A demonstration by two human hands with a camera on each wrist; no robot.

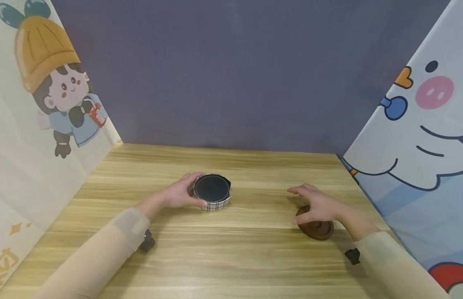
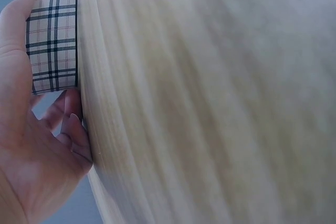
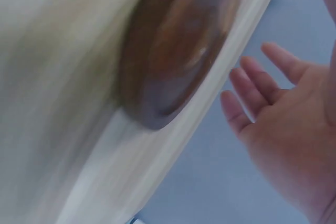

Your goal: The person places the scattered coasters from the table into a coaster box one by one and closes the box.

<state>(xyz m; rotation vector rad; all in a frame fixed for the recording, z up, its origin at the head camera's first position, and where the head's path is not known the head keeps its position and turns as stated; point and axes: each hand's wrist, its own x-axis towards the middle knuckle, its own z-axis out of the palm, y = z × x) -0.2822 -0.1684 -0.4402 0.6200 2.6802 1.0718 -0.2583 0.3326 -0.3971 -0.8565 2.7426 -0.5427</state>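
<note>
In the head view, a round, low case (image 1: 213, 189) with a plaid side and a black top stands on the wooden table, left of the middle. A notch shows in its right side. My left hand (image 1: 181, 192) grips it from the left, thumb on the near side and fingers round the far side. The left wrist view shows the thumb against the plaid side (image 2: 52, 35). A dark brown round wooden disc (image 1: 318, 231) with a ringed surface lies on the table at the right. My right hand (image 1: 316, 205) hovers over it, fingers spread, apart from it in the right wrist view.
The wooden table (image 1: 231, 257) ends at a plain purple-grey wall panel (image 1: 231, 74) at the back. Printed cartoon panels flank it at the left (image 1: 15, 137) and right (image 1: 395, 145). A dark wrist device (image 1: 147, 241) sits under the left sleeve, another (image 1: 352, 256) under the right.
</note>
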